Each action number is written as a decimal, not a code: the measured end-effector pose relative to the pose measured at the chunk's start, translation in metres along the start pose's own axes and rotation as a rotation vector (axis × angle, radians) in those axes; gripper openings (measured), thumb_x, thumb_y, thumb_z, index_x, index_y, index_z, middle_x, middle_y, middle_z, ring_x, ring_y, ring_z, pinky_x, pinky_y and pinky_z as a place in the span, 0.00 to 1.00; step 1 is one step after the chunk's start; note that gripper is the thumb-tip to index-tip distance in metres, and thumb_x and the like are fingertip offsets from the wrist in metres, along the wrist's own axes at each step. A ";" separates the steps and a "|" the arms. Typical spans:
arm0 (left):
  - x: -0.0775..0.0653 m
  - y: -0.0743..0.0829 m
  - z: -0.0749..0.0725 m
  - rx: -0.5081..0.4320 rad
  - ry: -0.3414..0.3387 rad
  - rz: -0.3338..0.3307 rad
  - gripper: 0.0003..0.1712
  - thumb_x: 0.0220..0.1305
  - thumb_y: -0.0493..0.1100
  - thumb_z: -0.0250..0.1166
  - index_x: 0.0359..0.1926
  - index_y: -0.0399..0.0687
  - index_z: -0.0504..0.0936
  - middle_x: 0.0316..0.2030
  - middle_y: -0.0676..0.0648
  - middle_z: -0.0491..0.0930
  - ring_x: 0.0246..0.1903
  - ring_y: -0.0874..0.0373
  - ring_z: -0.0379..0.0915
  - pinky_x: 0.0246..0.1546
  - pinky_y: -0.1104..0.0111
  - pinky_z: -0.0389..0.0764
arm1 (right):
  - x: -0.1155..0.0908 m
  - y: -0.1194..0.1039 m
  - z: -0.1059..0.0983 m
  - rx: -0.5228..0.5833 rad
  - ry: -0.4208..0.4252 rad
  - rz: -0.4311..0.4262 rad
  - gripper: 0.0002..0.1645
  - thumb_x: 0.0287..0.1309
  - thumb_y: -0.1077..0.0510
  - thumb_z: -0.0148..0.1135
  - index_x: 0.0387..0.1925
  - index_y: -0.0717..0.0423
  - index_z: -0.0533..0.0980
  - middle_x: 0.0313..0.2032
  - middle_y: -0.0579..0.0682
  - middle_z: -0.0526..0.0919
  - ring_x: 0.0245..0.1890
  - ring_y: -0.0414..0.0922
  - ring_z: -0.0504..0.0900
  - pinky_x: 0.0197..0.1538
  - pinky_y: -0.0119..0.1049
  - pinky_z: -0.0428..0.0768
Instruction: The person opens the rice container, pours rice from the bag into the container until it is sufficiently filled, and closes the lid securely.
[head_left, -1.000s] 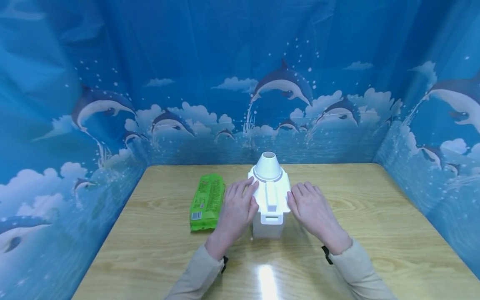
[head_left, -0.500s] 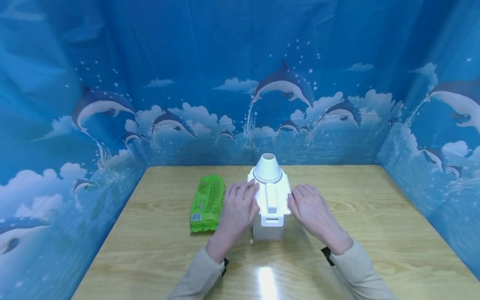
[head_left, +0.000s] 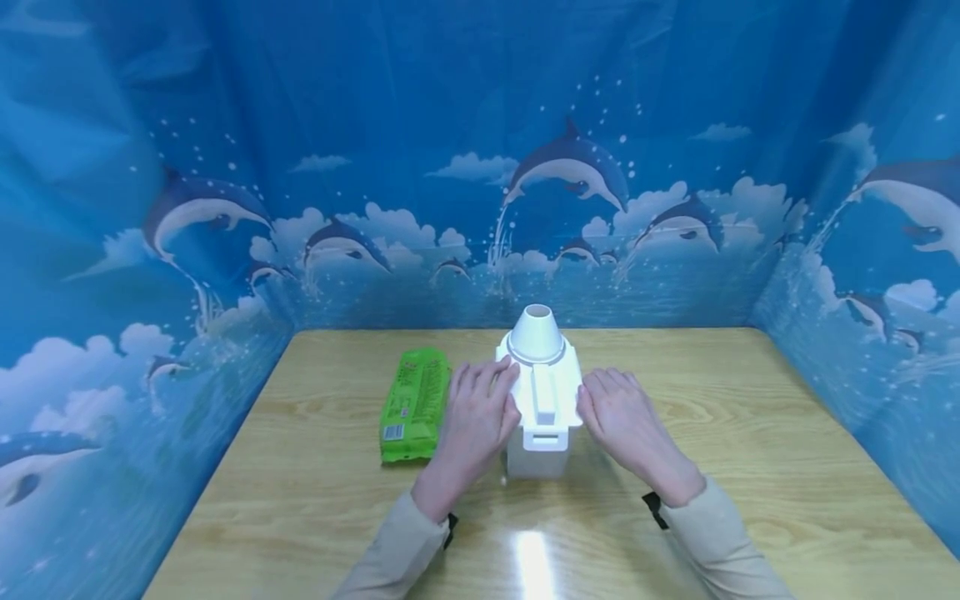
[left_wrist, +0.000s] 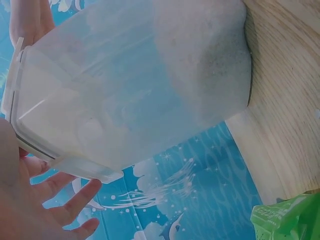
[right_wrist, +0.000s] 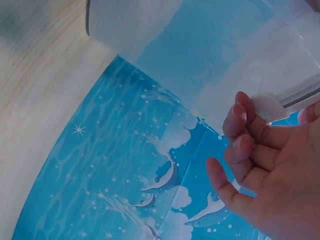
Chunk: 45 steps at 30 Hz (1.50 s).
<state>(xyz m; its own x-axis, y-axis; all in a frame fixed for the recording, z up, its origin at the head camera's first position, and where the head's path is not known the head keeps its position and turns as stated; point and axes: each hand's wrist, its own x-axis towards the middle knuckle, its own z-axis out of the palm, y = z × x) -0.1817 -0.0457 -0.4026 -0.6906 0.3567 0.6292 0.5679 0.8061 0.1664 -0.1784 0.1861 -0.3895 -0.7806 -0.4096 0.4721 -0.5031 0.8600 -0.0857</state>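
Observation:
A tall translucent storage container (head_left: 537,464) with a white lid (head_left: 562,383) stands upright on the table. On the lid are a white cone-shaped spout (head_left: 536,336) and a raised bar handle. Pale, grainy contents (left_wrist: 212,62) fill its lower part in the left wrist view. My left hand (head_left: 477,408) grips the lid's left edge, thumb and index finger on top, the other fingers spread by a side flap (left_wrist: 87,170). At the right edge, my right hand (head_left: 626,421) holds the lid, its curled fingertips at the other side flap (right_wrist: 268,106).
A green printed plastic package (head_left: 414,404) lies left of the container, close beside my left hand. The wooden table (head_left: 750,400) meets a blue dolphin-print curtain (head_left: 420,125) at its back and sides.

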 end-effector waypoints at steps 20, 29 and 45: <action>0.005 -0.012 0.000 -0.267 -0.005 -0.072 0.21 0.79 0.49 0.50 0.63 0.45 0.79 0.64 0.43 0.77 0.63 0.44 0.72 0.68 0.42 0.66 | -0.003 -0.008 -0.015 -0.015 0.021 0.116 0.24 0.71 0.43 0.59 0.50 0.61 0.78 0.44 0.57 0.83 0.43 0.55 0.81 0.46 0.53 0.82; 0.005 -0.023 0.002 -0.320 -0.180 -0.182 0.31 0.81 0.56 0.44 0.76 0.49 0.62 0.76 0.46 0.60 0.73 0.45 0.59 0.74 0.44 0.55 | -0.016 -0.016 -0.025 -0.015 0.086 -0.015 0.28 0.70 0.41 0.59 0.58 0.57 0.80 0.56 0.57 0.83 0.54 0.57 0.81 0.56 0.58 0.80; 0.002 -0.026 0.008 -0.457 -0.208 -0.253 0.35 0.78 0.58 0.46 0.77 0.46 0.59 0.74 0.42 0.63 0.73 0.45 0.58 0.74 0.47 0.58 | -0.022 -0.020 -0.025 -0.065 0.025 -0.004 0.28 0.72 0.47 0.56 0.66 0.57 0.74 0.61 0.59 0.80 0.59 0.60 0.79 0.59 0.60 0.77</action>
<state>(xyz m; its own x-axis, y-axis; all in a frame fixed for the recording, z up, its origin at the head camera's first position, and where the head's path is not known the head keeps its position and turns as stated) -0.2014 -0.0626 -0.4116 -0.8780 0.3019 0.3715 0.4775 0.6085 0.6339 -0.1418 0.1856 -0.3763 -0.7689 -0.4059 0.4939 -0.4804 0.8766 -0.0275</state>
